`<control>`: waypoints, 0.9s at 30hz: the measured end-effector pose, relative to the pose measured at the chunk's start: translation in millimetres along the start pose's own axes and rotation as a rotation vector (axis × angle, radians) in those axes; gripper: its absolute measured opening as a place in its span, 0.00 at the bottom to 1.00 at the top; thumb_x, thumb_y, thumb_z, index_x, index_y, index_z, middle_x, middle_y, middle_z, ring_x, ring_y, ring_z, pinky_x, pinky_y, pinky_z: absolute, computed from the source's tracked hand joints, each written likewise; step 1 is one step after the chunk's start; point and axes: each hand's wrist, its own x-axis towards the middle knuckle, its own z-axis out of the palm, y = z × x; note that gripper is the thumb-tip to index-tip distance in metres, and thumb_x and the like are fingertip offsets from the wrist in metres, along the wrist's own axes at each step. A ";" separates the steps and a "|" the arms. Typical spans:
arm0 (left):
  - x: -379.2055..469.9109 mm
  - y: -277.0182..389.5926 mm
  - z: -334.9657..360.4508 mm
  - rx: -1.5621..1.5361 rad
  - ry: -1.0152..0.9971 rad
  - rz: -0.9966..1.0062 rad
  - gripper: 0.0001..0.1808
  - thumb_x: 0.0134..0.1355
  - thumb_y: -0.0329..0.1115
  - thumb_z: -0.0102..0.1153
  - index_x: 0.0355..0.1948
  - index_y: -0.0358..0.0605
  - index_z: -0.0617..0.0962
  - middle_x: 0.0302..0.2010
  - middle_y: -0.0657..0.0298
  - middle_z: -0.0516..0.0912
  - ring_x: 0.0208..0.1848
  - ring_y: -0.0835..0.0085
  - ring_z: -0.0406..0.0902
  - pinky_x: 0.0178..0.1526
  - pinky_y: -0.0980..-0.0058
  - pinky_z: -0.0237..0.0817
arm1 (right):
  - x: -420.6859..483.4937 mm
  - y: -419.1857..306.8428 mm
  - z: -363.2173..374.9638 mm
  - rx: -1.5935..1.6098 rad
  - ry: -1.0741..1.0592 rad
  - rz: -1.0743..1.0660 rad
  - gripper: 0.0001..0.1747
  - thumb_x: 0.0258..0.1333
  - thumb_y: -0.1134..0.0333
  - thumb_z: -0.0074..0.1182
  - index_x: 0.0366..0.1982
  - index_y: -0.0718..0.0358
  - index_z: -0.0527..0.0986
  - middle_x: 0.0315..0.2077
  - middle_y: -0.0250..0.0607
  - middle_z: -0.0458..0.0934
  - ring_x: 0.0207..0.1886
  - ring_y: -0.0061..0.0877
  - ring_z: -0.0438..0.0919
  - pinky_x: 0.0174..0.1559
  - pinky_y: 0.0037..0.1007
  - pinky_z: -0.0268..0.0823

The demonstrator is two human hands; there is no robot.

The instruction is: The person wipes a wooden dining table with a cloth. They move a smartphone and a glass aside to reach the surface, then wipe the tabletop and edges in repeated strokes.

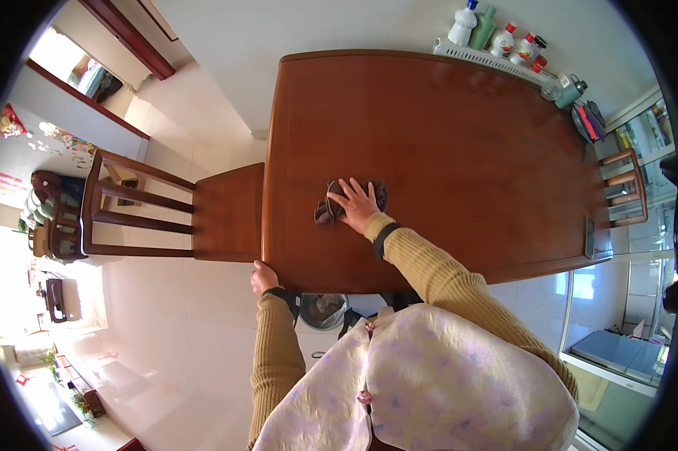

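Note:
A dark brown cloth (328,209) lies bunched on the reddish-brown wooden table (457,146), left of the tabletop's middle. My right hand (357,204) rests flat on it, fingers spread, pressing it against the wood. The cloth shows on both sides of the hand. At the table's near left corner, my left hand (265,277) touches the edge; its fingers are partly hidden, so its grip is unclear. Both wrists have dark bands over tan ribbed sleeves.
A wooden chair (229,217) stands against the table's left side, another (626,189) at the right end. Several bottles (502,40) stand on a white rack (485,59) along the wall. A phone-like dark object (590,238) lies near the right edge. A bin (323,311) sits below the near edge.

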 end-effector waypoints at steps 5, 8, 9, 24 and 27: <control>-13.8 3.0 -5.1 -0.056 0.038 -0.065 0.32 0.62 0.55 0.36 0.43 0.39 0.83 0.45 0.47 0.83 0.49 0.47 0.78 0.53 0.54 0.67 | 66.5 33.8 -24.9 -0.045 0.038 0.045 0.36 0.60 0.53 0.55 0.67 0.38 0.55 0.71 0.35 0.44 0.74 0.39 0.39 0.69 0.59 0.35; -17.8 4.8 -7.5 -0.052 0.088 -0.081 0.31 0.61 0.55 0.37 0.42 0.42 0.84 0.43 0.48 0.83 0.48 0.47 0.78 0.51 0.54 0.67 | 114.1 54.2 -39.8 -0.091 0.069 0.086 0.36 0.60 0.49 0.53 0.67 0.37 0.54 0.71 0.34 0.43 0.74 0.38 0.40 0.68 0.60 0.37; -18.9 5.0 -7.3 -0.044 0.107 -0.085 0.31 0.61 0.56 0.37 0.41 0.42 0.84 0.43 0.48 0.83 0.47 0.47 0.78 0.51 0.54 0.67 | 130.9 61.9 -45.2 -0.104 0.075 0.095 0.36 0.61 0.48 0.52 0.68 0.37 0.54 0.71 0.34 0.42 0.74 0.38 0.40 0.68 0.60 0.37; -20.4 -15.9 -1.7 -0.100 0.213 -0.085 0.26 0.63 0.50 0.45 0.36 0.36 0.83 0.32 0.48 0.84 0.34 0.55 0.79 0.41 0.60 0.68 | 369.6 195.9 -124.3 -0.241 0.227 0.185 0.35 0.58 0.39 0.49 0.65 0.31 0.57 0.71 0.31 0.46 0.74 0.36 0.42 0.68 0.62 0.38; -22.8 -16.7 -3.4 -0.090 0.242 -0.055 0.24 0.64 0.48 0.46 0.33 0.35 0.82 0.30 0.49 0.83 0.32 0.57 0.79 0.39 0.61 0.67 | 404.4 222.5 -130.8 -0.326 0.232 0.172 0.35 0.60 0.39 0.46 0.67 0.28 0.53 0.71 0.29 0.44 0.74 0.35 0.41 0.68 0.62 0.38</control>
